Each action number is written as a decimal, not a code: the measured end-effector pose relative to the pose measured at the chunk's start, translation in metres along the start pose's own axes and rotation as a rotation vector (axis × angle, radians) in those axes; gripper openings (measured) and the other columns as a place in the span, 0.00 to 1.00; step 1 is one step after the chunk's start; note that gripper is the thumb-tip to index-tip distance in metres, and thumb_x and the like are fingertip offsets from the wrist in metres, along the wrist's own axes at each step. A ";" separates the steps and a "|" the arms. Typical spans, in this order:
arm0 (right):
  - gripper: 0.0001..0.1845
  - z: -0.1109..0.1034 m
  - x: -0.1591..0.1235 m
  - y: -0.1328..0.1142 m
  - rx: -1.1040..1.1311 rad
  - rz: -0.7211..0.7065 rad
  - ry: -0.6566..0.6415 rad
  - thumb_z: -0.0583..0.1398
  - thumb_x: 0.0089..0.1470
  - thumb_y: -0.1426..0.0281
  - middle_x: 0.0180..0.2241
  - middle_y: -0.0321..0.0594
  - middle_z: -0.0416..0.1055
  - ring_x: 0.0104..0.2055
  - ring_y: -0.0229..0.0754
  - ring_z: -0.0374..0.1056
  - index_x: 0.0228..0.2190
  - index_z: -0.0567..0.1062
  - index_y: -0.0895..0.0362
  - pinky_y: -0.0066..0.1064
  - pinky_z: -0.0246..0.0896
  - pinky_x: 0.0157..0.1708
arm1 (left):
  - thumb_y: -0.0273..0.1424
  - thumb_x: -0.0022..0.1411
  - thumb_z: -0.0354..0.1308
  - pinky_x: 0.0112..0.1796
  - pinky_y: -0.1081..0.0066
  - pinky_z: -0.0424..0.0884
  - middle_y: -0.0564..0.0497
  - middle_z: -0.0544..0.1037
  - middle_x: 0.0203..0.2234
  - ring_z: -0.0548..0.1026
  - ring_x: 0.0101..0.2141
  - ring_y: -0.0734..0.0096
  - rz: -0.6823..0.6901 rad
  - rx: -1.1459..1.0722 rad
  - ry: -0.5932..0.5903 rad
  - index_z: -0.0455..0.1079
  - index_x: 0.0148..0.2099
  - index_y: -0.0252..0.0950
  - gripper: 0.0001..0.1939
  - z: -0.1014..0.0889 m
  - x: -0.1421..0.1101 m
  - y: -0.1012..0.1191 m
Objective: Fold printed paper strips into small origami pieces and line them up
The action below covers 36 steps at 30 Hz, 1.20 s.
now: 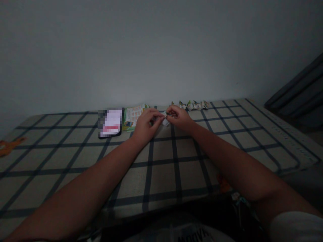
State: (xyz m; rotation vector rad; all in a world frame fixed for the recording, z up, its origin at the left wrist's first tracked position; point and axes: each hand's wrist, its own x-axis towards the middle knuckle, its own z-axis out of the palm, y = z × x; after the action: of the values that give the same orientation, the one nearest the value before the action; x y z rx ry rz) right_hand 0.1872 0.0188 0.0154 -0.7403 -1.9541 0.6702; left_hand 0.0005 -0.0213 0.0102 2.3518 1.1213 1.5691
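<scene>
My left hand [146, 124] and my right hand [179, 118] meet over the far middle of a checked cloth surface [161, 168]. Both pinch a small whitish folded piece of paper [165, 116] between their fingertips. The fingers of each hand are closed on it. Just behind the right hand lies a row of several small folded paper pieces [194, 105] by the wall. Printed paper sheets [133, 116] lie left of my left hand.
A dark-edged flat thing with a blurred bright face [111, 123] lies left of the printed sheets. An orange mark [8, 146] shows on the cloth at far left. A plain wall stands behind; a dark slanted object [297, 97] is at the right.
</scene>
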 end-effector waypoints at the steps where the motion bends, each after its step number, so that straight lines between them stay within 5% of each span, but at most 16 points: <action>1: 0.09 0.000 0.000 0.000 -0.015 -0.025 0.013 0.58 0.51 0.63 0.29 0.34 0.65 0.30 0.36 0.59 0.31 0.67 0.56 0.30 0.55 0.32 | 0.34 0.64 0.63 0.31 0.73 0.73 0.49 0.75 0.40 0.75 0.36 0.71 -0.042 -0.019 0.033 0.74 0.42 0.38 0.06 0.000 0.000 -0.001; 13: 0.10 -0.008 -0.002 0.000 -0.207 -0.193 -0.004 0.59 0.56 0.67 0.37 0.43 0.75 0.37 0.41 0.69 0.38 0.78 0.57 0.33 0.64 0.37 | 0.36 0.63 0.62 0.37 0.68 0.75 0.49 0.79 0.36 0.77 0.37 0.68 -0.216 -0.011 0.000 0.75 0.45 0.38 0.11 0.002 -0.001 -0.012; 23: 0.09 -0.009 0.001 0.005 -0.291 -0.350 -0.002 0.58 0.59 0.70 0.35 0.43 0.76 0.38 0.42 0.68 0.37 0.79 0.56 0.36 0.63 0.43 | 0.36 0.59 0.61 0.37 0.69 0.73 0.49 0.80 0.37 0.77 0.38 0.67 -0.294 -0.107 -0.039 0.75 0.42 0.37 0.11 0.002 0.000 -0.010; 29: 0.09 -0.009 0.000 0.009 -0.351 -0.397 -0.081 0.59 0.58 0.72 0.35 0.41 0.75 0.40 0.42 0.67 0.36 0.80 0.54 0.37 0.61 0.43 | 0.41 0.63 0.56 0.37 0.67 0.71 0.51 0.79 0.27 0.76 0.33 0.66 -0.441 -0.138 -0.063 0.76 0.32 0.37 0.14 0.000 0.003 -0.010; 36: 0.11 -0.009 0.000 0.011 -0.344 -0.405 -0.133 0.58 0.58 0.74 0.37 0.42 0.74 0.41 0.43 0.66 0.40 0.80 0.55 0.36 0.61 0.44 | 0.34 0.57 0.59 0.36 0.68 0.71 0.53 0.79 0.25 0.76 0.32 0.66 -0.489 -0.132 -0.031 0.76 0.29 0.38 0.08 0.001 0.003 -0.007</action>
State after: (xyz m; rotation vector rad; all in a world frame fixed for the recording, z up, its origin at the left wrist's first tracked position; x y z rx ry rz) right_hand 0.1980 0.0274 0.0119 -0.4834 -2.2848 0.1412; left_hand -0.0023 -0.0140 0.0088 1.8257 1.4008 1.3727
